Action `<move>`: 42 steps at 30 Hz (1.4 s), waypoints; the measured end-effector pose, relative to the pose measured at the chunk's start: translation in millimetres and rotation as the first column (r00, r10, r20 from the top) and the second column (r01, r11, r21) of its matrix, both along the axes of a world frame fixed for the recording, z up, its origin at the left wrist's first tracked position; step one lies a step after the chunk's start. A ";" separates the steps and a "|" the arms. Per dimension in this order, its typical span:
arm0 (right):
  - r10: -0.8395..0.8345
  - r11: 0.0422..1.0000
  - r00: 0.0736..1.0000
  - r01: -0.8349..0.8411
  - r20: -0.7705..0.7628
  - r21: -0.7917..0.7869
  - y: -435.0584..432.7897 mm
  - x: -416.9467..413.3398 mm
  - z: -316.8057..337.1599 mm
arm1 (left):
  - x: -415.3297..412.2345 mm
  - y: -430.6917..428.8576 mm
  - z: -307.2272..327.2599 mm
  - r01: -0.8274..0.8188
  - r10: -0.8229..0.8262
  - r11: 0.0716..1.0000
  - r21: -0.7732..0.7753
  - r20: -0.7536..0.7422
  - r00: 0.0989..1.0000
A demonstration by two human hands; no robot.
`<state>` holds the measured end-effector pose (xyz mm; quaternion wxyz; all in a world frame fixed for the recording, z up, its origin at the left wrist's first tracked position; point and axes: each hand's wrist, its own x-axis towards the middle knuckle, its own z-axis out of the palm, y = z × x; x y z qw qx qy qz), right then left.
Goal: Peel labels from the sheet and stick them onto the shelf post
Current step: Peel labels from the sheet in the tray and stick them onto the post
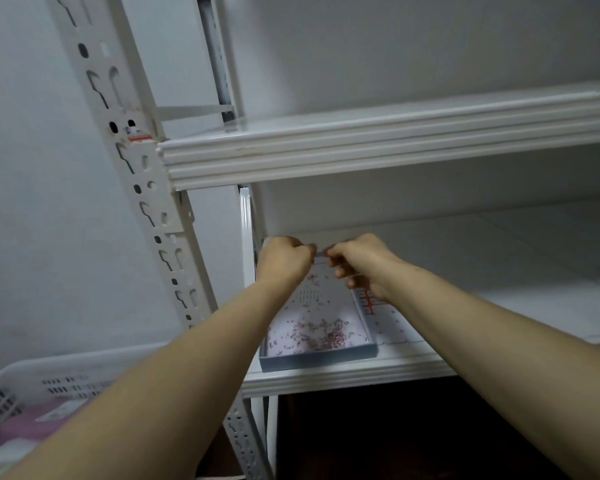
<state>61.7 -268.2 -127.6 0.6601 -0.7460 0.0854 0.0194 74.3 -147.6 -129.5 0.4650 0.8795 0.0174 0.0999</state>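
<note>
Left hand (284, 261) and right hand (361, 265): both curled, fingertips meeting, pinching a thin pale piece (320, 253) between them, too blurred to identify. Label sheet (395, 327), red-marked: on the lower shelf (343, 379) just under the right hand. Shallow grey box (317, 356) of reddish scraps: directly beneath both hands. Perforated white shelf post (146, 188), one red-edged label (137, 136) stuck on: up and left of the left hand. White slotted basket (32, 386): below the left forearm.
</note>
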 end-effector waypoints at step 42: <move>0.055 0.868 0.987 0.028 0.152 -0.495 4.3 19.1 -9.5 | 17.0 14.2 -15.5 -0.024 0.030 0.997 0.075 -0.079 0.996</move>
